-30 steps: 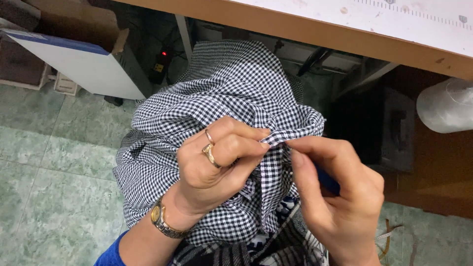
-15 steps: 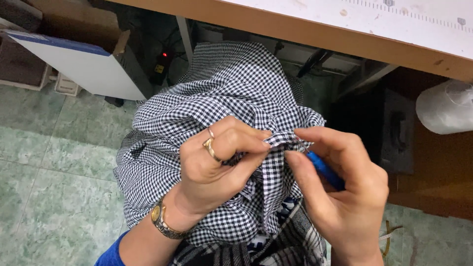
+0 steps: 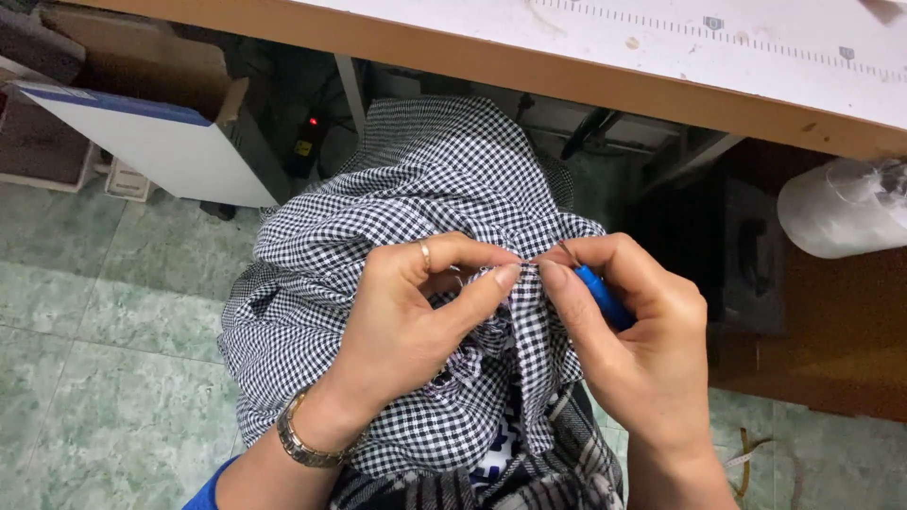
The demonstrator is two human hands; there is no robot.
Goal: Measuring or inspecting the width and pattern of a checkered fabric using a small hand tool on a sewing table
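Fabric: we hold a black-and-white gingham cloth, thin and soft, bunched into rounded folds over our lap, below the table edge.
Left hand: our left hand is clenched on a gathered fold at the cloth's middle; thumb and forefinger pinch the fabric edge. A gold ring sits on one finger, and a metal link watch circles the wrist.
Right hand: our right hand meets the left, fingertips touching the same pinched edge. It grips a slim blue plastic tool, whose thin metal tip lies at the fold.
Table: a wooden-edged table with a pale top and a printed ruler strip runs above the cloth.
Floor: green marbled tiles, glossy.
Surroundings: a white roll in clear film lies at the right; a white board with a blue edge leans at the left.
Change: against the earlier frame, our right fingers have shifted up to the pinch point, and more of the blue handle shows.
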